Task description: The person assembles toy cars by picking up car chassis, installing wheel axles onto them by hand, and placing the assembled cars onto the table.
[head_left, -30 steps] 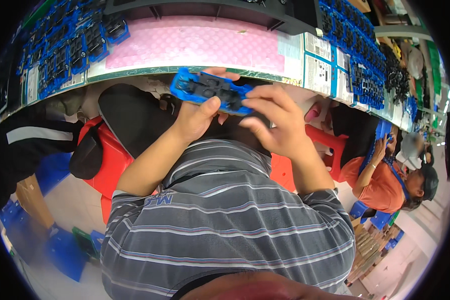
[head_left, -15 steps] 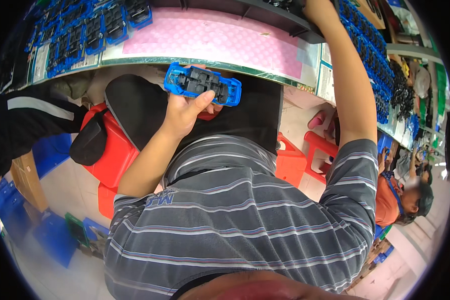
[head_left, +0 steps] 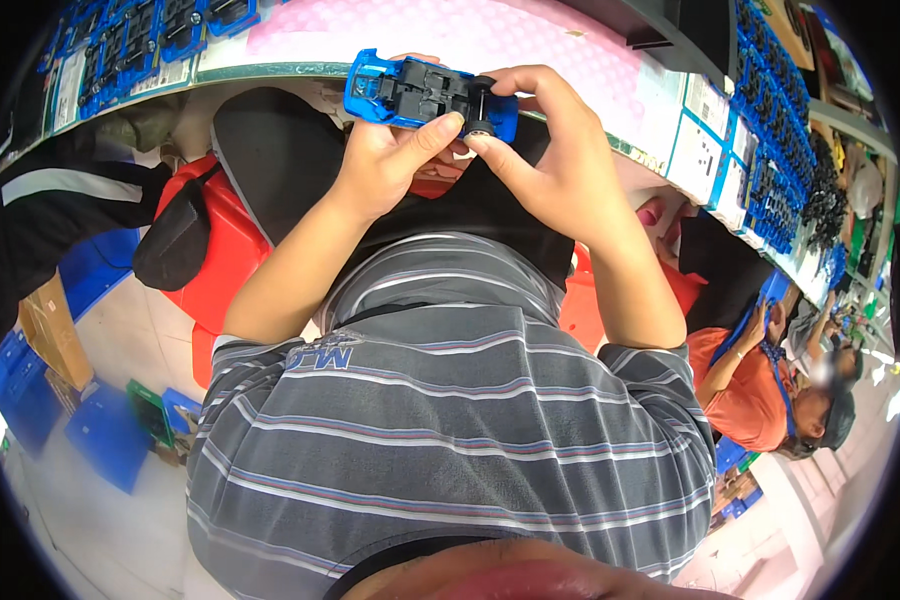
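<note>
A blue toy car body (head_left: 420, 92) with black parts inside lies in my left hand (head_left: 385, 155), just above my lap near the table edge. My left thumb presses on its near side while the other fingers go underneath, partly hidden. At the car's right end, my right hand (head_left: 575, 160) pinches a black wheel axle (head_left: 479, 108) between thumb and fingers, one wheel at each end. The axle lies across the body; whether it is seated in it I cannot tell.
A pink dotted sheet (head_left: 530, 45) covers part of the table. A black tray (head_left: 685, 35) stands at the back right. Rows of blue car bodies (head_left: 135, 45) lie at left, and more car bodies (head_left: 770, 120) at right. Another person (head_left: 755, 390) sits at far right.
My right hand has come back from the black tray with a wheel axle and now holds it at the car's right end. My left hand and the car have shifted slightly up and right.
</note>
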Available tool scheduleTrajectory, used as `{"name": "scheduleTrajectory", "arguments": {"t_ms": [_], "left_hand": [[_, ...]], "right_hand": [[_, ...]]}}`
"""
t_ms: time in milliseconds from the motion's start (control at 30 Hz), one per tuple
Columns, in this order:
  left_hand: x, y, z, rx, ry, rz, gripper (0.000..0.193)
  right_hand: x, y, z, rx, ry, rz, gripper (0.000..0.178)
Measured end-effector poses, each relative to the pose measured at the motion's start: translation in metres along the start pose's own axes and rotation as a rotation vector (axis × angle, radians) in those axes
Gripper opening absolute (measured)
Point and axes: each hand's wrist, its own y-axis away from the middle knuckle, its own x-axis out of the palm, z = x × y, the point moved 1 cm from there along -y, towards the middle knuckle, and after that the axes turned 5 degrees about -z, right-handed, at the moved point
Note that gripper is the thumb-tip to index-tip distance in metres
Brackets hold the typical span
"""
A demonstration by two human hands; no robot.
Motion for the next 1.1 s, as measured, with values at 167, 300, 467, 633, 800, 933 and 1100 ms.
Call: {"name": "scheduleTrajectory", "arguments": {"t_ms": [167, 300, 467, 633, 800, 933, 1100], "left_hand": [[-0.005, -0.001, 0.006, 0.020, -0.016, 0.021, 0.049], [-0.011, 0.002, 0.002, 0.011, 0.003, 0.022, 0.047], [-0.011, 0.006, 0.000, -0.022, -0.048, 0.010, 0.053], [-0.016, 0.014, 0.007, -0.017, -0.069, 0.011, 0.051], [-0.016, 0.015, 0.004, -0.041, -0.049, -0.024, 0.036], [-0.012, 0.013, 0.006, -0.029, -0.015, -0.044, 0.032], [-0.011, 0.013, 0.006, -0.059, -0.025, -0.036, 0.042]], "right_hand": [[-0.005, -0.005, -0.001, -0.026, 0.076, 0.076, 0.041], [-0.045, -0.036, -0.003, -0.183, 0.145, -0.044, 0.035], [-0.113, -0.122, -0.049, 0.169, 0.572, -0.266, 0.025], [-0.121, -0.152, -0.110, 0.268, 0.712, 0.039, 0.026], [-0.121, -0.154, -0.111, 0.199, 0.741, 0.041, 0.024], [-0.130, -0.145, -0.109, 0.124, 0.643, -0.248, 0.021], [-0.133, -0.130, -0.103, 0.272, 0.311, -0.355, 0.019]]}}
